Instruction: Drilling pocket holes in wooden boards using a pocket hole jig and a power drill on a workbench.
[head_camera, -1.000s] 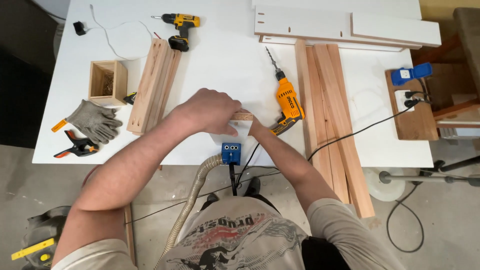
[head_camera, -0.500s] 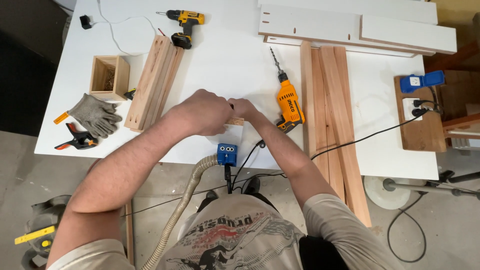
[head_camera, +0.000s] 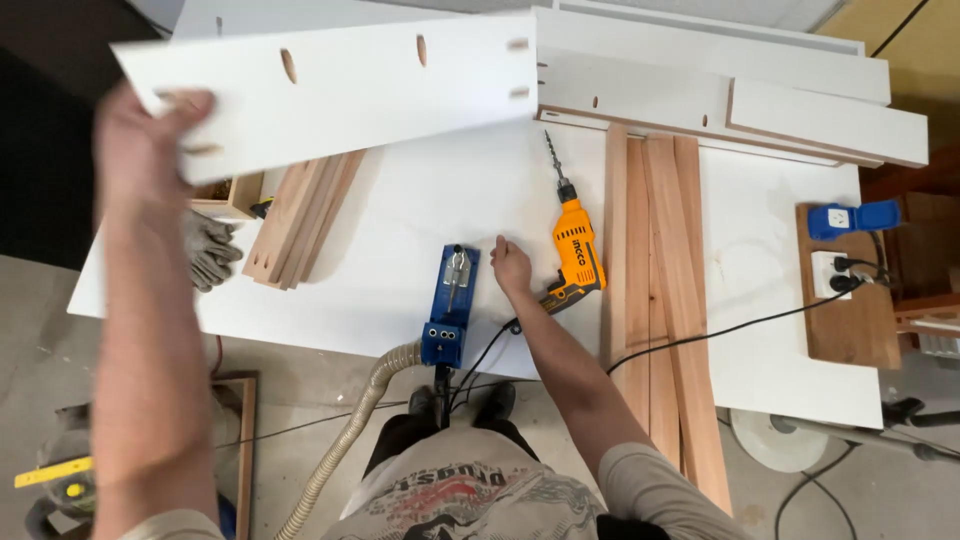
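- Step in hand, as I judge it: left hand (head_camera: 150, 130) is lifting a long white flat board w/ slotted pocket holes (head_camera: 330, 85) clear above the white desk (head_camera: 400, 220), fingers closed round its left end.
- Board is hanging in the air, tilted slightly, over the stack of reddish wood strips (head_camera: 300, 215) & grey work gloves (head_camera: 208, 250).
- Right hand (head_camera: 510, 265) is resting loosely curled on the desk, holding nothing; it's sitting between the blue pocket-hole jig (head_camera: 448, 305) & the orange corded drill (head_camera: 575, 245), touching neither as far as I can tell.
- Next move prob. calls for steadying the far end, since one-hand grip is leaving the board free to swing.
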